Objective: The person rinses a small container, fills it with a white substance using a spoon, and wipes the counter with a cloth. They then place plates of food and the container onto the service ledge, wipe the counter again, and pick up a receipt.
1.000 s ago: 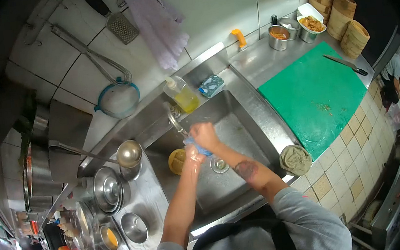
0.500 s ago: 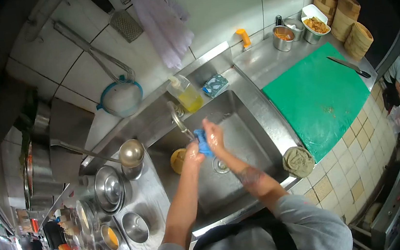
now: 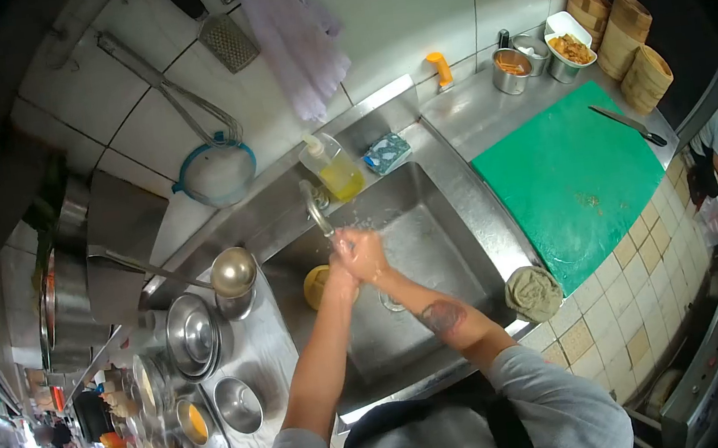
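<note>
My left hand [image 3: 342,263] and my right hand [image 3: 367,254] are pressed together under the faucet [image 3: 316,209], over the steel sink [image 3: 458,253]. Water splashes around them. The right hand's fingers are wrapped round the left; what lies between them, if anything, is hidden. A round yellow item [image 3: 317,287] sits in the basin beside my left hand. Behind the faucet stands a soap bottle [image 3: 334,172] with yellow liquid, and a patterned sponge packet [image 3: 387,154] lies on the ledge.
Right of the sink is a green cutting board [image 3: 573,175] with a knife [image 3: 627,124]; a folded cloth [image 3: 533,293] lies at the sink's corner. Steel bowls [image 3: 193,335] and a ladle [image 3: 233,272] are on the left. Food containers [image 3: 511,71] and bamboo steamers [image 3: 624,34] stand at the back.
My hands have come together and moved slightly up and left, closer to the faucet. The blue cloth seen between them earlier no longer shows.
</note>
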A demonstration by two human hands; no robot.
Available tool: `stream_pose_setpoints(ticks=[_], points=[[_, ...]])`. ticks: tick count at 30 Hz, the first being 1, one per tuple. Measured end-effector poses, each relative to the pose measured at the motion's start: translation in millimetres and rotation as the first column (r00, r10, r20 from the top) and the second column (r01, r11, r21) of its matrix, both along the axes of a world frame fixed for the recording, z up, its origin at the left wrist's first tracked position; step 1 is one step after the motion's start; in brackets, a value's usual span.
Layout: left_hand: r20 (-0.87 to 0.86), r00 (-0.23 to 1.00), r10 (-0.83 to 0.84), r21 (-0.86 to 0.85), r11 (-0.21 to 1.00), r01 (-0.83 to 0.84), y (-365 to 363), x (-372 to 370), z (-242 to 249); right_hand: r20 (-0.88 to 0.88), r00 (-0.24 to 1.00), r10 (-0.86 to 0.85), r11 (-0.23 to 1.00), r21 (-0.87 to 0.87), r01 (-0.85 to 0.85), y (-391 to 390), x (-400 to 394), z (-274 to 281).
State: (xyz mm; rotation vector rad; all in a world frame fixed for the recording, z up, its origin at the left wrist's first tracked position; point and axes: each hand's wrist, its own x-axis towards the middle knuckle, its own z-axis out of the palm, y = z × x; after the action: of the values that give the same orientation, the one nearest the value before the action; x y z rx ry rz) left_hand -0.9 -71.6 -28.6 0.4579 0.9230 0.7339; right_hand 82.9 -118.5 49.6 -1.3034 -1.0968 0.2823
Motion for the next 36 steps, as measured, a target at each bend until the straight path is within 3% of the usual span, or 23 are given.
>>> stream_pose_setpoints(ticks=[1, 2, 5, 6, 7, 10, 13, 14, 15, 16, 17, 20, 21, 23, 24, 25, 27, 28, 31, 32, 34, 35, 36], points=[[0.049, 0.999, -0.011, 0.021, 1.0, 0.01, 1, -7, -9, 0.006, 0.999, 0.037, 0.995, 0.094, -0.037, -8, -10, 2], [0.033, 0.999, -0.013, 0.011, 1.0, 0.013, 0, -3, -6, 0.127, 0.985, 0.116, 0.992, -0.055, -0.11, -11, -13, -7], [-0.026, 0.999, -0.023, -0.021, 1.0, 0.023, -4, 7, -5, 0.035, 0.986, 0.164, 0.986, 0.008, -0.164, 11, 10, -22], [-0.048, 0.998, -0.031, -0.031, 0.999, 0.029, -5, 8, -4, -0.119, 0.992, 0.048, 0.993, -0.106, -0.061, 21, 21, -26], [-0.067, 0.997, -0.039, -0.04, 0.999, 0.036, -5, 9, -1, -0.09, 0.995, 0.032, 0.992, -0.116, -0.042, 21, 18, -31], [0.537, 0.831, -0.147, 0.318, 0.947, -0.038, 3, 5, -32, -0.01, 1.0, 0.024, 0.994, -0.11, -0.025, -2, 9, -2], [0.623, 0.733, -0.274, 0.166, 0.962, 0.218, 25, -38, -113, 0.196, 0.965, 0.174, 0.985, -0.05, -0.167, -21, -19, -13], [0.462, 0.864, -0.202, 0.091, 0.979, 0.18, 20, -38, -100, 0.224, 0.971, 0.088, 0.992, 0.064, -0.104, -7, -18, -35], [0.274, 0.953, -0.129, 0.023, 0.992, 0.128, 13, -37, -80, 0.181, 0.98, 0.081, 0.995, -0.078, -0.068, 5, -6, -48], [-0.064, 0.986, -0.152, -0.094, 0.985, 0.146, -2, -9, -17, 0.14, 0.988, 0.065, 0.975, -0.218, -0.034, 17, 17, -58], [-0.077, 0.99, -0.116, -0.11, 0.988, 0.107, -12, -2, 10, 0.102, 0.994, 0.041, 0.936, -0.352, -0.002, 22, 35, -68], [-0.146, 0.988, -0.048, -0.085, 0.996, 0.036, -18, 5, 56, -0.033, 0.995, 0.093, 0.957, -0.274, -0.098, 29, 57, -108], [-0.181, 0.982, -0.047, -0.036, 0.998, 0.041, -15, 4, 67, -0.32, 0.924, 0.207, 0.888, -0.335, -0.315, 21, 59, -101], [-0.274, 0.959, -0.074, 0.095, 0.99, 0.104, -8, 0, 71, -0.801, 0.532, 0.274, 0.656, -0.249, -0.712, -3, 59, -85], [-0.338, 0.936, -0.097, 0.177, 0.97, 0.165, -1, -4, 65, -0.687, 0.7, 0.195, 0.564, -0.506, -0.653, -14, 61, -83], [-0.408, 0.906, -0.114, 0.249, 0.94, 0.231, 5, -10, 59, -0.627, 0.707, 0.327, 0.507, -0.515, -0.691, -18, 63, -88], [-0.236, 0.97, 0.062, 0.307, 0.952, 0.014, 15, -27, 36, -0.485, 0.662, 0.571, 0.391, -0.549, -0.739, -19, 70, -107], [-0.144, 0.978, 0.15, 0.321, 0.942, -0.097, 16, -34, 23, -0.519, 0.696, 0.496, 0.487, -0.498, -0.718, -20, 72, -118], [-0.074, 0.947, 0.313, 0.034, 0.95, -0.311, -4, -38, 17, -0.696, 0.649, 0.308, 0.797, -0.184, -0.576, -14, 69, -111], [0.042, 0.976, 0.213, -0.083, 0.974, -0.209, 3, -44, -22, -0.765, 0.612, 0.198, 0.886, -0.127, -0.446, -13, 58, -101], [0.005, 0.991, 0.134, -0.102, 0.986, -0.132, -6, -28, -49, -0.881, 0.474, 0.004, 0.989, -0.067, -0.134, -9, 21, -59], [-0.012, 0.995, 0.094, -0.11, 0.989, -0.095, -8, -22, -60, -0.713, 0.698, -0.063, 0.967, -0.217, -0.135, -19, 5, -34], [0.13, 0.991, 0.04, -0.176, 0.984, -0.017, -7, -21, -69, -0.486, 0.868, -0.099, 0.929, -0.357, -0.094, -33, -11, -14]])
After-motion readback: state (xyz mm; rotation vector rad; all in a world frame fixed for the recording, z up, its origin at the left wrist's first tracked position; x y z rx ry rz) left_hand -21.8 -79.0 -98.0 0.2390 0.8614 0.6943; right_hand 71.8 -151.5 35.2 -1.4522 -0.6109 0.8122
